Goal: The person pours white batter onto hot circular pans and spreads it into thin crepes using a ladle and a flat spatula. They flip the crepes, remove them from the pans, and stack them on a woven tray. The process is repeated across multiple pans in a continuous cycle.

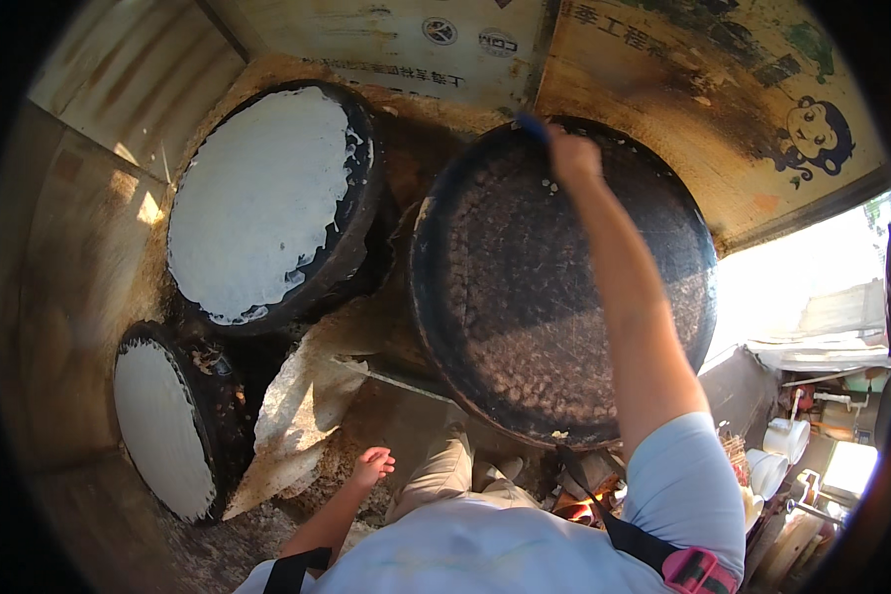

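Observation:
My right hand [576, 160] is at the far rim of a large, dark, round pan [525, 287], its arm stretched across the pan's right half. Its fingers are closed on a blue tool [534, 126], blurred, so I cannot tell its kind. A few pale crumbs lie on the pan near this hand. My left hand [372, 465] hangs low in front of my body, fingers loosely curled and a little apart, with nothing visible in them. To the left stand a large black pan [257, 203] and a smaller one [163, 431], both covered with a smooth white layer.
Stained panels [723, 109] wall in the far side and the left. A torn, pale sheet [302, 406] lies between the pans. Fire [584, 510] glows below the dark pan's near edge. Buckets [787, 436] and other clutter stand at the right.

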Demonstrator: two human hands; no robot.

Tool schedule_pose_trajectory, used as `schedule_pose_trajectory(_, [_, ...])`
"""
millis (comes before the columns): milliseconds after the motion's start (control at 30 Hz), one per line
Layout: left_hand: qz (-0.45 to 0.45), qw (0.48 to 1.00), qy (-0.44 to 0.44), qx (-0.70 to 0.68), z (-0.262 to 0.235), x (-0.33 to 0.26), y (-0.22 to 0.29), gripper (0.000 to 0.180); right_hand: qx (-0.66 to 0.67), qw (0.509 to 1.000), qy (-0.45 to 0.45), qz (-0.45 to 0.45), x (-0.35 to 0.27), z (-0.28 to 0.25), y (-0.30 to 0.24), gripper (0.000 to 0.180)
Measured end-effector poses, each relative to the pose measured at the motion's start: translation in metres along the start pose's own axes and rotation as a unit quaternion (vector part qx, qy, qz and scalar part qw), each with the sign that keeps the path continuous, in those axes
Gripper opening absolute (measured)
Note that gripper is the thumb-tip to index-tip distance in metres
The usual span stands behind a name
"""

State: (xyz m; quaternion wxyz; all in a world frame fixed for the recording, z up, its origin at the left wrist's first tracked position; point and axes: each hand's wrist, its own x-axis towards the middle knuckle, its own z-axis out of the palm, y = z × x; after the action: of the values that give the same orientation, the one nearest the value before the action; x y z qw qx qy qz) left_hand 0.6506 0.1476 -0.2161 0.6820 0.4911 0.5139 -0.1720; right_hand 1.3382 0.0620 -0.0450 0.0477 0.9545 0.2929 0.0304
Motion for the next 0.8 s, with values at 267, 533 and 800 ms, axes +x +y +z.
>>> schedule_pose_trajectory(267, [-0.079, 0.987, 0.012, -0.137, -0.048, -0.042, -0.089, 0.017, 0.039, 0.959, 0.002, 0.282, -0.158, 0.025, 0.293, 0.042])
schedule_pose_trajectory(533, [-0.024, 0.997, 0.050, 0.045, -0.006, -0.074, -0.129, 0.012, 0.349, 0.930, -0.108, 0.038, -0.467, 0.028, 0.307, 0.046])
schedule_pose_trajectory(800, [0.108, 0.991, -0.030, 0.079, 0.089, -0.101, -0.113, 0.016, -0.159, 0.646, -0.698, -0.266, -0.741, 0.033, 0.247, 0.013])
